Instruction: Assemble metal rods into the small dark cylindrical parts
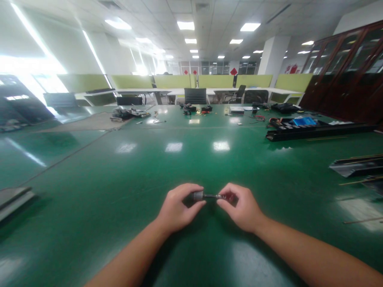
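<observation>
Between my hands, level above the green table, is a small grey cylinder [198,195] with a thin dark rod [212,196] running out of its right end. My left hand [179,207] curls its thumb and fingers round the cylinder. At the rod's far end, the thumb and forefinger of my right hand [243,207] close in a pinch. Part of the cylinder is covered by my left fingers, and the right tip is mostly hidden, with a reddish bit showing there. The exact kind of tool or part is too small to make out.
The green table [149,159] spreads all round. To the right lie black channel pieces [299,132] with a blue packet [303,121] and thin rods. A grey slab [14,201] rests at the left edge. Cables and small parts [188,109] sit along the far side.
</observation>
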A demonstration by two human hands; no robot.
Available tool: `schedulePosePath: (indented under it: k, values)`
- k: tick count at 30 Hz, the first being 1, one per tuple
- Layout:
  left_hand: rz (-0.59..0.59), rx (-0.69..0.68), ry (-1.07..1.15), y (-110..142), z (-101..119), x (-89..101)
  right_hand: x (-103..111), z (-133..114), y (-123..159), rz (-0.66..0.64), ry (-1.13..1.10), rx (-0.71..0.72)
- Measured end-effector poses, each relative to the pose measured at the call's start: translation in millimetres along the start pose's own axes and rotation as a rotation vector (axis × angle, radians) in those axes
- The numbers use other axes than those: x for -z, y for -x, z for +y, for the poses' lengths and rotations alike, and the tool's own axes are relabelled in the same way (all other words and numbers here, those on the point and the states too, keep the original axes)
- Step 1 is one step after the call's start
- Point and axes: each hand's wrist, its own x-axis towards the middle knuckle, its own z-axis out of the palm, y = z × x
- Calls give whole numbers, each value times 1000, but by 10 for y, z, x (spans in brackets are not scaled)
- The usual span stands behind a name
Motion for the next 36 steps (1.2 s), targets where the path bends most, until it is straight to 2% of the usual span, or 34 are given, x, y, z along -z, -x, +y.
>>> schedulePosePath:
  k: [30,33,36]
  values:
    - [-55,96,-10,-13,-10,39,31,35,-18,10,20,6]
    - [-52,133,-76,-33,-18,49,44,37,-18,25,4,4]
    - [15,251,-86,-79,-52,58,38,44,-23,24,-50,-17]
